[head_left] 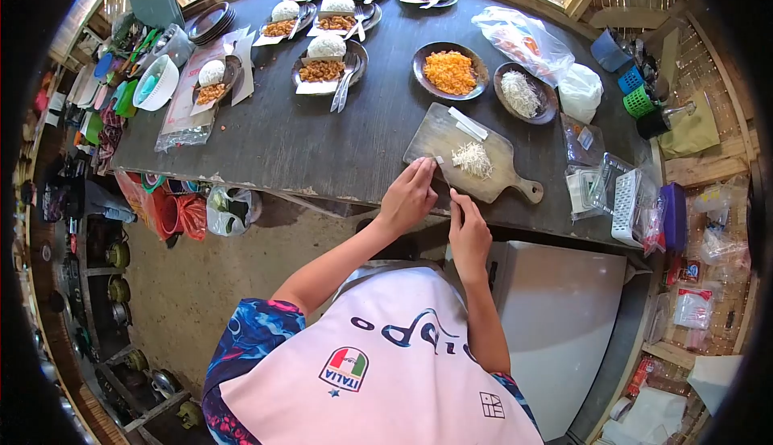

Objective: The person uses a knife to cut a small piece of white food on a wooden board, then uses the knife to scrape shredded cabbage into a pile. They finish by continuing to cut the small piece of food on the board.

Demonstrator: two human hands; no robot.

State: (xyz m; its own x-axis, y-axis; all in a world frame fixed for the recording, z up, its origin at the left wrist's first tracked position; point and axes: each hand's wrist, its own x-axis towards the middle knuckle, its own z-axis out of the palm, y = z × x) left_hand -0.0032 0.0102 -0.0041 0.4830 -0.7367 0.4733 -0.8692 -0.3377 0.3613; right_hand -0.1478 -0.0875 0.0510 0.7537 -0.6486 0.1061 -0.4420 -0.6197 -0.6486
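A wooden cutting board (503,144) with a handle lies at the table's front edge. On it are a heap of thin white vegetable shreds (472,160) and several white vegetable sticks (469,124). My left hand (409,197) is closed at the board's near left corner, its fingertips pinching a small white vegetable piece (439,160). Right of it, my right hand (469,234) is closed around a knife (445,175). The thin blade points away from me, beside the left fingertips. My fingers hide the knife's handle.
Behind the board stand a bowl of orange shreds (451,72) and a bowl of white shreds (523,95). Several plates with rice and cutlery (328,65) fill the back left. Plastic bags (527,43) lie at back right, white baskets (626,208) at the right edge.
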